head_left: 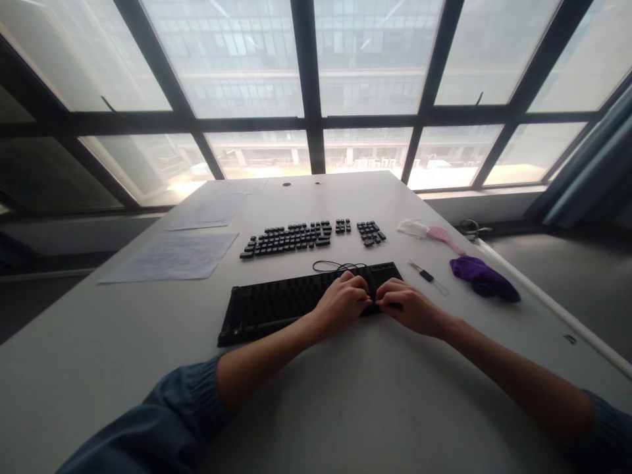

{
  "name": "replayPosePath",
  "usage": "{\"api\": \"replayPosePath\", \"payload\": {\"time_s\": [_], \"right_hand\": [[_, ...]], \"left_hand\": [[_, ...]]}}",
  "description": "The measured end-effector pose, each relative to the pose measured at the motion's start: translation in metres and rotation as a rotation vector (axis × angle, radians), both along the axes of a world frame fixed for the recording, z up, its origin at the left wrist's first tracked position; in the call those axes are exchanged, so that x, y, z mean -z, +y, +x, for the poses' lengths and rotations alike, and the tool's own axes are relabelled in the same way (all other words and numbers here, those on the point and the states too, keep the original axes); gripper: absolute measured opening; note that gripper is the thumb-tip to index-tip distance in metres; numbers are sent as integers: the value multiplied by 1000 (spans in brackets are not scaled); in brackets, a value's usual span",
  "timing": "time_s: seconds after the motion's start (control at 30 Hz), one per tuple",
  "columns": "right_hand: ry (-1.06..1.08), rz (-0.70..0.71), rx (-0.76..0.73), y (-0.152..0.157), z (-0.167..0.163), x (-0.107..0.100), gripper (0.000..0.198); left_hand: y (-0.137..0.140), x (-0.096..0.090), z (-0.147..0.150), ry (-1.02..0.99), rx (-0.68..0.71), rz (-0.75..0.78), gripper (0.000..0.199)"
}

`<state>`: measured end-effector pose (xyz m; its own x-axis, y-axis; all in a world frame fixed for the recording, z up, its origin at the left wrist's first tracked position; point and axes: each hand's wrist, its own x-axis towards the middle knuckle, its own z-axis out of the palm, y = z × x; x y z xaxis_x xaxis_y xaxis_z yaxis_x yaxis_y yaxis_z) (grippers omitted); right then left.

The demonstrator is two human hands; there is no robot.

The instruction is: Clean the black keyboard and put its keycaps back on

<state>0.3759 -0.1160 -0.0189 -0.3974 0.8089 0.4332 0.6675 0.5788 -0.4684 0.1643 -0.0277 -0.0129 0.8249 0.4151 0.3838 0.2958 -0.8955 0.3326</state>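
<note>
A black keyboard [276, 304], its key area dark and seemingly stripped of caps, lies slightly slanted on the white table. My left hand [345, 297] rests over its right part, fingers curled together in a pinch. Close beside it, my right hand [409, 305] is also closed, fingertips almost meeting those of the left near the keyboard's front right edge. Whatever sits between the fingertips is too small and dark to make out. Behind the keyboard, loose black keycaps [291, 238] are laid out in rows, with smaller groups of keycaps [370, 232] to their right.
A thin black cable [326, 265] loops behind the keyboard. To the right lie a wire keycap puller [425, 274], a purple cloth [484, 278], a pink brush [443, 237] and a clear plastic bag [413, 228]. Paper sheets [170, 258] lie left. Windows [368, 59] stand beyond the table.
</note>
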Motion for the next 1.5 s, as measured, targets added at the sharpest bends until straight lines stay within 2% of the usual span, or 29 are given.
{"api": "replayPosePath", "payload": {"time_s": [0.2, 0.47, 0.63, 0.73, 0.87, 1.0, 1.17, 1.33, 1.43, 1.5], "right_hand": [[-53, 17, 64, -3, 3, 1, 15], [119, 64, 113, 3, -10, 21, 11], [109, 62, 141, 20, -15, 5, 11], [107, 142, 325, 56, 7, -11, 10], [-138, 104, 546, 116, 45, -19, 12], [-316, 45, 539, 152, 61, -11, 12], [-372, 26, 491, 166, 62, 0, 12], [-347, 20, 468, 167, 62, -2, 16], [-297, 49, 477, 154, 61, -7, 14], [-188, 79, 471, 135, 60, -9, 10]], "left_hand": [[-7, -5, -1, 70, -42, 10, 21], [-19, -4, -18, 94, -86, -36, 26], [-2, -15, -30, 14, -127, -57, 29], [27, -32, -12, -17, -178, -39, 25], [75, -47, 39, 114, -335, -45, 20], [105, -39, 83, 172, -422, -49, 19], [119, -21, 104, 209, -470, -45, 14], [118, -25, 101, 181, -457, -83, 15], [99, -32, 84, 146, -398, -112, 20], [76, -33, 65, 116, -315, -140, 20]]}}
